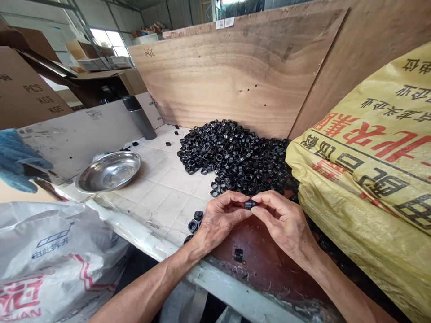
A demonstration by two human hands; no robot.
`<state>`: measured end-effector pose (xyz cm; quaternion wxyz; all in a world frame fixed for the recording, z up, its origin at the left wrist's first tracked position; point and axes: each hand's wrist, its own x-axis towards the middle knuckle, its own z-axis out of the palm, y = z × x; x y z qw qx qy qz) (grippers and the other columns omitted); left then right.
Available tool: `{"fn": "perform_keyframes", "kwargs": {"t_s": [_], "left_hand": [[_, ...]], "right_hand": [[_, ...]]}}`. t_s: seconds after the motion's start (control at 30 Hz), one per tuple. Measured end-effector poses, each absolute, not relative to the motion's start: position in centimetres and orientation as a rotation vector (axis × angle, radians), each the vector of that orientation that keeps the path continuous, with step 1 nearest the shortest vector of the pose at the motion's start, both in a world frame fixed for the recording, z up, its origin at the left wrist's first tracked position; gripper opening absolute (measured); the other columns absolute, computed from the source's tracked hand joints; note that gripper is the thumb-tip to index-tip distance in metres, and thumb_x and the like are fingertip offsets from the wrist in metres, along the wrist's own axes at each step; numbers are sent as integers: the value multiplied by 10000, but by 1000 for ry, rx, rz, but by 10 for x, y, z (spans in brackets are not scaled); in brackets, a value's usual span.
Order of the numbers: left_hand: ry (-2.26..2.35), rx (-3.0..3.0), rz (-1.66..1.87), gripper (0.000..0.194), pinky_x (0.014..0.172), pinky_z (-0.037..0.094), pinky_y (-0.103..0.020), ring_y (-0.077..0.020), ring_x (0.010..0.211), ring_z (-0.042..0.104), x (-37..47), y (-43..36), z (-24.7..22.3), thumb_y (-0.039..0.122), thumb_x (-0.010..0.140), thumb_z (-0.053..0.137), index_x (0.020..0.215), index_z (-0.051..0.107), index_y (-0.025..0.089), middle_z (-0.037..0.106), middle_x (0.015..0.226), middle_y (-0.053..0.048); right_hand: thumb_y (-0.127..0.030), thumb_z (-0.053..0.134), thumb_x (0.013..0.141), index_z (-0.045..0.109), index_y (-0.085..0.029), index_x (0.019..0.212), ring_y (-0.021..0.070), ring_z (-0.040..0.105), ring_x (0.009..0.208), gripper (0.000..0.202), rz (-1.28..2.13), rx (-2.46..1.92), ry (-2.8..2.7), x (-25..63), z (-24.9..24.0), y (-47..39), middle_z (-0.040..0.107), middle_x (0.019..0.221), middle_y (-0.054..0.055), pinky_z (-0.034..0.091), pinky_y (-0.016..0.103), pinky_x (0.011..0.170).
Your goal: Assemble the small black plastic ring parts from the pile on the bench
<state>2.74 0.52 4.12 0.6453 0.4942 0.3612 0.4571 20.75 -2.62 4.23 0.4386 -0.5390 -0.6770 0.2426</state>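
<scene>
Between the fingertips of both hands is a small black plastic fitting [249,204], held over the dark red board [269,255]. My left hand [224,217] pinches it from the left, thumb and forefinger closed. From the other side my right hand [283,220] pinches it the same way. Just beyond the hands rises a big heap of black ring-shaped fittings [229,152]. A single black fitting [239,255] lies on the red board below the hands. Several more black fittings [195,220] sit close to my left wrist.
A steel bowl [109,172] and a dark flask [139,117] stand on the tiled tabletop [158,188] at left. A yellow woven sack [367,148] fills the right. A plywood board [232,72] walls the back. At lower left is a white sack [57,260]; above it hangs a blue glove [20,159].
</scene>
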Motion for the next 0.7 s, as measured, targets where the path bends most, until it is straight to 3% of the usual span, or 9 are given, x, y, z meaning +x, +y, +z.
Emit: {"fn": "perform_keyframes", "kwargs": {"t_s": [0.23,0.47,0.57,0.7], "left_hand": [[872,1162,1015,267,783,547,-290,-169,841,667,27,5,41,274,680,877,886,746,166,724,913,-26],[768,1528,1168,173,956,542,-358,-213,1009,696,25,6,30,227,779,822,941,771,190,740,1055,-69],[776,1551,1164,160,938,542,-341,-198,981,697,24,7,30,222,791,814,941,765,194,736,1041,-61],[826,1375,1097,176,866,553,-298,-168,912,682,26,5,36,234,771,827,920,748,185,719,999,-35]], "right_hand": [[-301,672,901,714,-248,947,200,684,870,82,631,-1279,-1654,211,42,-24,718,996,36,565,301,764],[-377,575,973,611,-245,1164,157,670,661,235,671,-1388,-1606,204,41,-30,702,815,1,542,258,640],[-390,529,996,604,-236,1107,159,653,629,204,573,-1427,-1665,201,41,-32,676,733,-1,515,254,616],[-382,542,991,617,-235,1057,154,655,663,178,623,-1383,-1729,203,44,-31,690,776,6,519,247,644]]}}
